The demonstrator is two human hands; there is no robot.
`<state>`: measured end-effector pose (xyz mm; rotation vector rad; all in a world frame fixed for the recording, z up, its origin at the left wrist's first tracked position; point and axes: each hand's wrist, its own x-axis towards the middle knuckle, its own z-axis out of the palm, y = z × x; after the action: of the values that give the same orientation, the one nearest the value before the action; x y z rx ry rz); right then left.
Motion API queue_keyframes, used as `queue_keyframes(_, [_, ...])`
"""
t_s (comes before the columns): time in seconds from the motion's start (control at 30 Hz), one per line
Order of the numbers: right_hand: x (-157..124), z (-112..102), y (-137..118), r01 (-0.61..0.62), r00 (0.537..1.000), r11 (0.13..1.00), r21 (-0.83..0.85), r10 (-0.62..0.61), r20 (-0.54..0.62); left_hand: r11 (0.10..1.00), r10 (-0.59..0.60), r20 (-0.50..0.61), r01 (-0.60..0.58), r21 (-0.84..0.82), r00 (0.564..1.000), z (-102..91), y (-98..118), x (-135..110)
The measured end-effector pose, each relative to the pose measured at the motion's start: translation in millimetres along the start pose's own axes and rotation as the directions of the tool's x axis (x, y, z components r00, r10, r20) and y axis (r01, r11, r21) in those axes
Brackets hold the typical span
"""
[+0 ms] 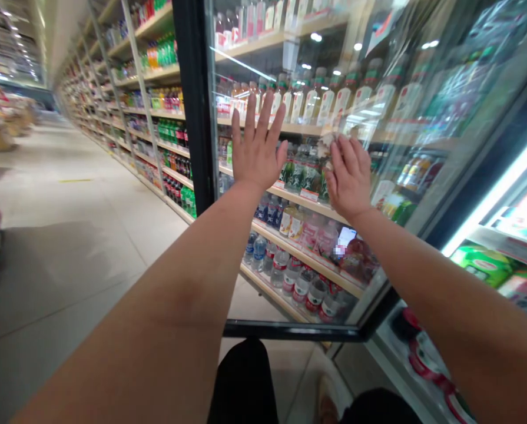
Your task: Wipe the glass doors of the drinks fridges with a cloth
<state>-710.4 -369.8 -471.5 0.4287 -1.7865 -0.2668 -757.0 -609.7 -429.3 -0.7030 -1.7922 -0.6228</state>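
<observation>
A black-framed glass door (294, 330) of a drinks fridge stands swung out in front of me. My left hand (257, 150) lies flat against the glass, fingers spread, with nothing in it. To its right, my right hand (350, 174) has its fingers bent over a crumpled whitish cloth or tissue (328, 145), pressed to the pane. The palm side of that hand and part of the wad are hidden. Rows of bottles (318, 100) show through the glass, mixed with reflections.
Long shelves of bottled drinks (168, 53) run away along the left side. The tiled floor (86, 259) stretches along the aisle. Lit fridge shelves with green packs (481, 264) are at the right. My black-trousered knee (245, 383) is just below the door.
</observation>
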Motion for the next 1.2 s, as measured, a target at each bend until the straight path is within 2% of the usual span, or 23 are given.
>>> queue_keyframes(0.07, [-8, 5, -11, 0.094, 0.994, 0.995, 0.020, -0.095, 0.056, 1.000, 0.003, 0.004, -0.003, 0.013, 1.000, -0.3, 0, 0])
queue_keyframes(0.13, [-8, 7, -17, 0.240, 0.954, 0.969, 0.065, -0.248, 0.168, 1.000, 0.005, 0.001, -0.005, 0.023, 1.000, -0.3, 1, -1])
queue_keyframes(0.17, [-5, 7, -16, 0.270, 0.939, 0.959, 0.080, -0.281, 0.197, 1.000, 0.005, -0.003, -0.005, 0.026, 1.000, -0.1, 1, -1])
queue_keyframes(0.2, [0, 6, -13, 0.255, 0.943, 0.963, 0.081, -0.267, 0.197, 1.000, 0.006, -0.007, -0.005, 0.028, 1.000, 0.1, 1, -1])
queue_keyframes(0.3, [14, 4, -3, 0.024, 0.998, 0.999, 0.042, -0.026, 0.051, 0.999, 0.008, -0.007, -0.008, 0.035, 1.000, 0.5, 0, -1])
queue_keyframes(0.37, [17, 4, -3, -0.078, 0.997, 0.996, 0.040, 0.078, -0.015, 0.999, 0.004, -0.004, -0.003, 0.035, 1.000, 0.6, -1, -1])
queue_keyframes(0.4, [17, 4, -5, -0.070, 0.998, 0.997, 0.040, 0.070, -0.004, 0.999, 0.000, -0.005, 0.000, 0.033, 1.000, 0.5, -1, -1])
queue_keyframes(0.47, [17, 3, -9, 0.049, 0.995, 0.998, 0.044, -0.053, 0.090, 1.000, -0.006, -0.012, 0.006, 0.030, 1.000, 0.5, 0, -1])
queue_keyframes(0.53, [24, 1, -8, 0.179, 0.967, 0.982, 0.056, -0.186, 0.173, 0.999, 0.000, -0.014, 0.001, 0.040, 1.000, 0.6, 0, -1])
queue_keyframes(0.57, [30, 0, -5, 0.190, 0.965, 0.980, 0.052, -0.196, 0.172, 0.999, 0.006, -0.012, -0.005, 0.048, 1.000, 0.6, 0, -1])
queue_keyframes(0.6, [37, -1, -1, 0.150, 0.979, 0.988, 0.035, -0.154, 0.135, 0.999, 0.010, -0.011, -0.010, 0.053, 1.000, 0.6, 0, -1])
queue_keyframes(0.67, [48, -1, 6, -0.035, 0.999, 0.999, -0.010, 0.035, -0.009, 0.998, 0.013, -0.006, -0.012, 0.054, 1.000, 0.3, 0, -1])
queue_keyframes(0.73, [51, 1, 6, -0.172, 0.978, 0.985, -0.029, 0.167, -0.125, 0.999, 0.005, 0.000, -0.005, 0.039, 1.000, -0.4, 0, -1])
queue_keyframes(0.77, [49, 3, 3, -0.163, 0.979, 0.986, -0.030, 0.158, -0.128, 1.000, 0.000, 0.005, -0.001, 0.029, 1.000, -0.7, 0, -1])
queue_keyframes(0.83, [42, 5, -3, -0.003, 1.000, 1.000, -0.010, 0.003, -0.009, 1.000, -0.002, 0.017, 0.002, 0.013, 1.000, -1.3, 0, 0])
queue_keyframes(0.9, [38, 3, -7, 0.189, 0.969, 0.980, 0.059, -0.196, 0.153, 1.000, -0.002, 0.025, 0.001, 0.007, 1.000, -1.2, -1, 1])
queue_keyframes(0.97, [43, -1, -3, 0.251, 0.937, 0.962, 0.111, -0.270, 0.219, 1.000, -0.001, 0.026, 0.001, 0.010, 1.000, -0.3, -3, 1])
queue_keyframes(1.0, [49, -4, 1, 0.211, 0.954, 0.972, 0.103, -0.228, 0.196, 1.000, 0.001, 0.021, -0.001, 0.014, 1.000, 0.5, -3, 0])
queue_keyframes(1.07, [61, -6, 10, 0.023, 0.998, 0.998, 0.056, -0.026, 0.060, 0.999, 0.013, 0.004, -0.013, 0.030, 1.000, 2.2, -5, 0])
queue_keyframes(1.13, [67, -6, 15, -0.166, 0.981, 0.985, 0.042, 0.170, -0.098, 0.998, 0.030, -0.015, -0.029, 0.059, 0.999, 3.6, -6, -1])
queue_keyframes(1.2, [63, -2, 13, -0.217, 0.961, 0.974, 0.060, 0.224, -0.164, 0.995, 0.045, -0.025, -0.042, 0.093, 0.999, 4.3, -7, -2])
